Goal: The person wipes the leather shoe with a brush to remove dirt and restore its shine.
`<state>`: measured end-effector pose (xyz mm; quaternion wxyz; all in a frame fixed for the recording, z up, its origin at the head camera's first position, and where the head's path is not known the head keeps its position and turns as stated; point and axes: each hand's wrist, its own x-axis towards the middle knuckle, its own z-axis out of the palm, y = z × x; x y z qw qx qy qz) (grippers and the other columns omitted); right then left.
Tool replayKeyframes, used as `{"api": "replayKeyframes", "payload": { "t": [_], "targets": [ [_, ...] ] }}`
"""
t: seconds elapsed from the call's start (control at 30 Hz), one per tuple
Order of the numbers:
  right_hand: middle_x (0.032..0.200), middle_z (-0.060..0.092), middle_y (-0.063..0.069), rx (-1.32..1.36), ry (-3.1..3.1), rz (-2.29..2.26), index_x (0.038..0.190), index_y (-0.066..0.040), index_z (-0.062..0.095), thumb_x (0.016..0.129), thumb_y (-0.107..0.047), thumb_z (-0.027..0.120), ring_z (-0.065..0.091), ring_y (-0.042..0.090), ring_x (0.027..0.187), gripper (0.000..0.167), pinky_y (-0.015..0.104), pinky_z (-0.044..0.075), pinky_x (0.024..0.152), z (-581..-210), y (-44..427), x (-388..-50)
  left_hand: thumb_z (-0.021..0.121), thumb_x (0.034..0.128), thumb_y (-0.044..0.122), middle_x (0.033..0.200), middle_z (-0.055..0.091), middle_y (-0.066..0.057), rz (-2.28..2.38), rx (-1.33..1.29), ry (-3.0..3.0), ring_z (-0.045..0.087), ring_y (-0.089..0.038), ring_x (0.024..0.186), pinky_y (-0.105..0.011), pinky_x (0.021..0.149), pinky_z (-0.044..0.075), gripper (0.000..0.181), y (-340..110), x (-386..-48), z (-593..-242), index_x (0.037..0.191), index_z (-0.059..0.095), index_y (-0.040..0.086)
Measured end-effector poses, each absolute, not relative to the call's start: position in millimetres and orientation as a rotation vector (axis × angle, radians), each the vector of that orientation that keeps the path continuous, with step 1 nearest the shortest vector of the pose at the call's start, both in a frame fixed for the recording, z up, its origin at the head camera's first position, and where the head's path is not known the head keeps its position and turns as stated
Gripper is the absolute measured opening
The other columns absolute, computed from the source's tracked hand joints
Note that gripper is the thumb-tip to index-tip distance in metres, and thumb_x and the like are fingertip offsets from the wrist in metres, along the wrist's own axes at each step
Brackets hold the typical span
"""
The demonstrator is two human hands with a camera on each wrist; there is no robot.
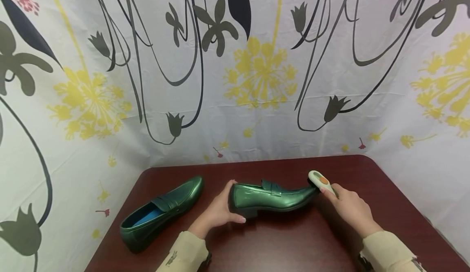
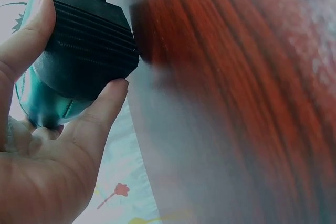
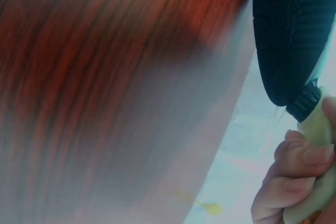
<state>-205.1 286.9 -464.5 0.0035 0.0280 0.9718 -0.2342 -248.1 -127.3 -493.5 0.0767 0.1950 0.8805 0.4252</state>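
Head cam: a green loafer (image 1: pixel 290 200) is held up off the dark red surface (image 1: pixel 293 247), toe pointing R. L hand (image 1: pixel 219 208) has its grip wrapped round the heel end, prob b/c that steadies it & leaves the toe free. R hand (image 1: pixel 350 207) has its grip closed on a pale brush (image 1: pixel 319 180) w/ an orange patch (image 1: pixel 324 180), brush head right at the toe. Second loafer (image 1: pixel 167 211) sits over on the L, untouched, prob parked to stay out of the way. Patterned cloth (image 1: pixel 235 141) on the far side.

L wrist cam: fingers brace the blocky heel (image 2: pixel 89 40) from two sides, looks like a solid bit to hang onto. Tiny mark near the top, too small to read.

R wrist cam: dark bristles (image 3: pixel 304 103) look to be touching the toe end of the sole (image 3: pixel 291 40); fingers curl round the handle (image 3: pixel 313 203), prob for control. Sole has raised patterning, no legible txt. No brand readable anywhere tbh.
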Motion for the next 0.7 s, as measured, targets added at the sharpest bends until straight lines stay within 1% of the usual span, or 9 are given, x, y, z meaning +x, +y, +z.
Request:
{"api": "replayKeyframes", "payload": {
  "t": [0.27,0.37,0.5,0.57,0.7],
  "targets": [
    [0.093,0.064,0.012,0.104,3.037,-0.755,0.136,-0.005,0.05,0.099,-0.073,0.032,0.054,0.024,0.074,0.08,0.037,0.036,0.054,-467,292,-209,0.096,0.0672,0.034,0.153,0.045,-0.003,1.285,0.586,2.63,0.05,-0.027,0.132,-0.057,0.112,0.041,0.119,-127,-248,-493,0.158,0.02,0.024],
    [0.099,0.066,0.014,0.127,3.026,-0.769,0.137,-0.004,0.049,0.099,-0.073,0.03,0.056,0.025,0.076,0.081,0.038,0.037,0.055,-467,295,-209,0.096,0.0669,0.034,0.152,0.046,-0.004,1.28,0.576,2.631,0.05,-0.027,0.132,-0.057,0.111,0.041,0.119,-127,-247,-493,0.158,0.02,0.024],
    [0.1,0.066,0.014,0.138,3.023,-0.797,0.14,-0.004,0.047,0.099,-0.074,0.029,0.056,0.024,0.076,0.083,0.037,0.037,0.055,-464,295,-207,0.096,0.0665,0.033,0.152,0.046,-0.005,1.277,0.574,2.631,0.051,-0.028,0.131,-0.057,0.11,0.042,0.119,-127,-247,-494,0.158,0.02,0.023],
    [0.096,0.065,0.012,0.135,3.023,-0.808,0.14,-0.004,0.047,0.099,-0.074,0.029,0.055,0.024,0.075,0.083,0.036,0.037,0.055,-461,293,-206,0.096,0.0664,0.034,0.151,0.047,-0.005,1.278,0.572,2.632,0.051,-0.028,0.131,-0.057,0.11,0.042,0.119,-127,-247,-494,0.158,0.021,0.024],
    [0.106,0.067,0.018,0.096,3.035,-0.81,0.143,-0.004,0.046,0.099,-0.073,0.029,0.057,0.023,0.076,0.084,0.037,0.039,0.055,-451,280,-202,0.096,0.066,0.034,0.149,0.049,-0.005,1.283,0.566,2.63,0.051,-0.028,0.129,-0.057,0.11,0.042,0.118,-127,-247,-492,0.157,0.021,0.024]
  ]
}}
